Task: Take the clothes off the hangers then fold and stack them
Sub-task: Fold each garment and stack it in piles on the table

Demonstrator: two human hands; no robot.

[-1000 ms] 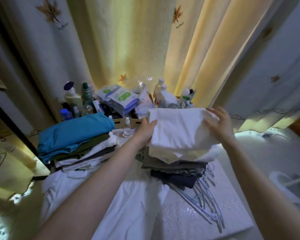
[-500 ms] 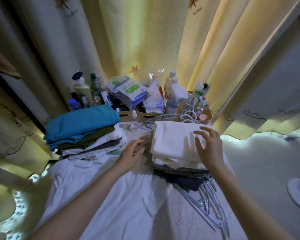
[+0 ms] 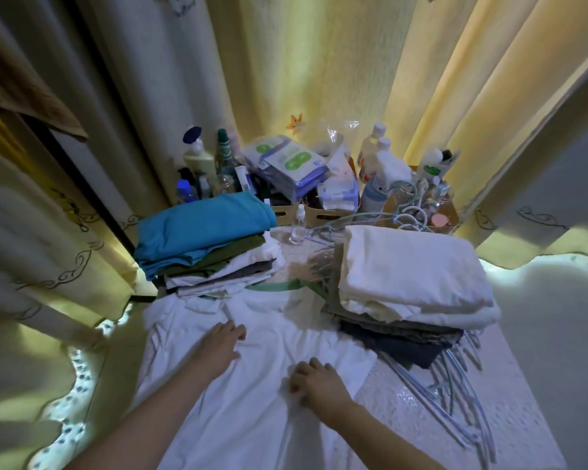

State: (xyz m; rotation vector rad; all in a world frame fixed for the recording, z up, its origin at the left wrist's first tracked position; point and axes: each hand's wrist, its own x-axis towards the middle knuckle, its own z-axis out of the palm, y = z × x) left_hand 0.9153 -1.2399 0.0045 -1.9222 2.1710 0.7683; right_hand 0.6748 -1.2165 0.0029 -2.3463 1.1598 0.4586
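White shirt [image 3: 252, 418] lies flat on the worktop, just beside the folded stack [image 3: 411, 276]. Left hand [image 3: 223, 344] presses flat, right hand [image 3: 316, 385] curls on it, grip unclear. Best smooth wrinkles outward before folding.

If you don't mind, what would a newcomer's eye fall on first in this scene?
Probably the white shirt spread in the foreground, the left hand flat on it and the right hand curling into its cloth. Behind stand two folded stacks, the left topped by a teal garment, the right by a white folded piece, with bare hangers poking out beneath.
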